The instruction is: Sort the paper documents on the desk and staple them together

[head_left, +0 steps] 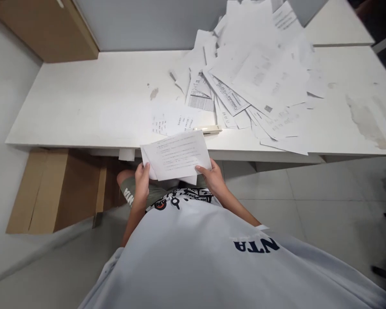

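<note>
Left-hand grip point(142, 182) and right-hand grip point(212, 177) each pinch a short end of a printed sheet point(175, 155), its long axis lying crosswise between them, just off the white surface point(83, 111).

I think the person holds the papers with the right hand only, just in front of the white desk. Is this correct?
No, not only the right hand: the head view shows the papers held by the left hand and the right hand together, just in front of the white desk.
</note>
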Tool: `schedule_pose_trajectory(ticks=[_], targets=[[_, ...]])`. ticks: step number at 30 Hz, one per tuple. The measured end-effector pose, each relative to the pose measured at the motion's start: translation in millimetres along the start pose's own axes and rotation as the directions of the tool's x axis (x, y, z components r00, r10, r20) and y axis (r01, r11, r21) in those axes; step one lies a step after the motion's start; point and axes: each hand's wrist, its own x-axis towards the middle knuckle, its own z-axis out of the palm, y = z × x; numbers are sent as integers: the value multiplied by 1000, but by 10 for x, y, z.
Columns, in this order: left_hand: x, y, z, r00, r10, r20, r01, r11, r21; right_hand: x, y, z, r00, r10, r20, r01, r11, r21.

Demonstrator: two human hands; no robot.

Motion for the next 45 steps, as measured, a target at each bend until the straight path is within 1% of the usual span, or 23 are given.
schedule_pose_trajectory(ticks=[2, 6, 10, 14, 16, 17, 20, 21, 22, 23, 25, 27, 30, 32, 34, 36, 37, 39, 41, 42, 43, 44, 45], targets=[[-12, -106, -57, 1000, -24, -2, 24, 997, -71, 41, 48, 31, 1000, 5, 28, -4, 1000, -31], [-56, -247, -151, 999, -9, -41, 8, 999, -35, 97, 148, 104, 993, 11, 120, 3, 993, -114], [-124, -341, -241, 983, 56, -173, -38, 994, 103, 165, 155, 132, 973, 46, 226, -14, 990, -142], [-192, -392, -406, 955, 92, -283, -44, 984, 172, 227, 83, 213, 951, 61, 304, -6, 983, -181], [-223, -422, -507, 924, 111, -366, -46, 982, 182, 227, 41, 311, 932, 49, 360, 35, 974, -223], [-239, -441, -562, 899, 116, -422, -40, 982, 184, 220, 19, 372, 920, 46, 390, 51, 971, -235], [-301, -524, -748, 786, 103, -610, -12, 988, 151, 221, -82, 594, 880, 25, 474, 87, 973, -213], [-332, -563, -820, 756, 94, -647, -15, 992, 127, 251, -133, 680, 873, -7, 487, 115, 975, -191], [-370, -609, -895, 739, 87, -668, -25, 995, 101, 305, -191, 771, 872, -57, 486, 157, 973, -168], [-416, -661, -972, 735, 80, -674, -35, 996, 80, 390, -255, 869, 874, -122, 470, 213, 966, -146], [-521, -776, -1112, 766, 51, -641, -26, 999, 48, 655, -387, 1075, 869, -261, 421, 341, 931, -128], [-619, -890, -1207, 817, -25, -576, 25, 1000, -8, 1008, -498, 1271, 841, -360, 403, 449, 881, -151], [-680, -1011, -1230, 875, -165, -455, 112, 984, -141, 1472, -594, 1463, 784, -426, 452, 564, 793, -231], [-642, -1046, -1187, 891, -217, -398, 152, 970, -188, 1543, -611, 1488, 742, -449, 498, 633, 713, -301], [-555, -1054, -1136, 903, -226, -365, 181, 971, -154, 1334, -581, 1432, 704, -447, 552, 686, 630, -365], [-445, -1054, -1104, 928, -211, -307, 203, 977, -61, 888, -480, 1314, 690, -412, 595, 699, 595, -397], [-391, -1058, -1099, 943, -203, -265, 206, 978, -14, 621, -391, 1238, 696, -382, 608, 682, 614, -396], [-303, -1081, -1106, 965, -192, -176, 201, 979, 36, 120, -126, 1068, 719, -292, 630, 607, 705, -367], [-256, -1123, -1121, 973, -188, -131, 191, 981, 10, -197, 238, 890, 721, -156, 675, 502, 789, -354], [-249, -1146, -1127, 974, -190, -125, 189, 982, -21, -259, 436, 805, 736, -69, 673, 433, 813, -390], [-253, -1165, -1129, 973, -195, -124, 189, 980, -59, -259, 629, 726, 789, 24, 613, 336, 820, -464], [-265, -1178, -1128, 971, -205, -124, 193, 976, -103, -207, 805, 657, 852, 130, 507, 202, 812, -548], [-284, -1180, -1124, 969, -215, -124, 196, 969, -151, -118, 952, 600, 891, 239, 385, 51, 792, -608]])
